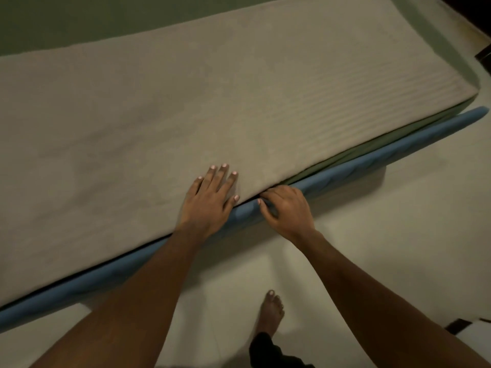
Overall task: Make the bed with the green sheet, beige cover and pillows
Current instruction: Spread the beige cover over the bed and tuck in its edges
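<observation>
A beige cover (pixel 202 102) lies spread flat over most of the bed. The green sheet (pixel 66 19) shows beyond its far edge and as a thin strip (pixel 353 158) along the near side. My left hand (pixel 210 200) presses flat on the cover near its front edge, fingers straight. My right hand (pixel 287 208) is at the bed's side, fingers curled and tucked in between the cover's edge and the blue mattress edge (pixel 385 155). No pillows are in view.
The blue padded edge (pixel 79 288) runs diagonally from lower left to upper right. Pale tiled floor (pixel 398 235) lies on the near side, with my bare foot (pixel 271 312) on it. A dark object (pixel 483 53) sits at the far right.
</observation>
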